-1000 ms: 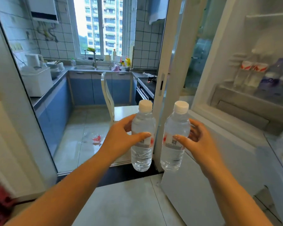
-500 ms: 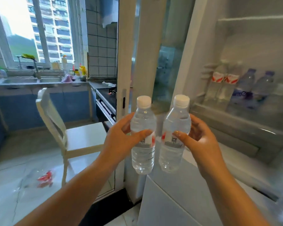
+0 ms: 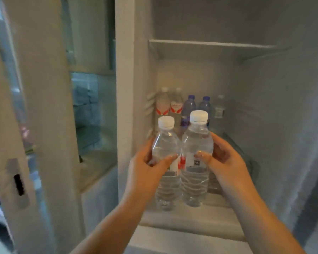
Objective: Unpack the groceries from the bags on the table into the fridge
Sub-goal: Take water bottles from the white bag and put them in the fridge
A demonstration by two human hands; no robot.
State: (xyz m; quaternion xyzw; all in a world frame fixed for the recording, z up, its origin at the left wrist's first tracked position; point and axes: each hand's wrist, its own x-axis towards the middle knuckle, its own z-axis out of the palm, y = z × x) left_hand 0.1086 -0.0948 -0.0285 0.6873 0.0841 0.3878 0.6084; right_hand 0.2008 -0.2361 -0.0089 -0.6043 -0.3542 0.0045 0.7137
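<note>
Left hand (image 3: 145, 167): fingers and thumb curled round the left water bottle (image 3: 166, 162), centre frame, upright.
Right hand (image 3: 226, 162): wraps the right water bottle (image 3: 196, 158), upright, white cap slightly higher.
Bottles: side by side, touching, held in front of the open fridge (image 3: 264, 107).
Fridge shelf (image 3: 209, 45): upper centre.
Back of compartment: row of stored bottles (image 3: 189, 105), two red-labelled, two blue-capped; blurred.
Sliding door frame (image 3: 35, 107): left of frame.

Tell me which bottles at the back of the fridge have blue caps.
The two blue-capped bottles stand mid-row, right of the red-labelled pair; the others' caps look white.
</note>
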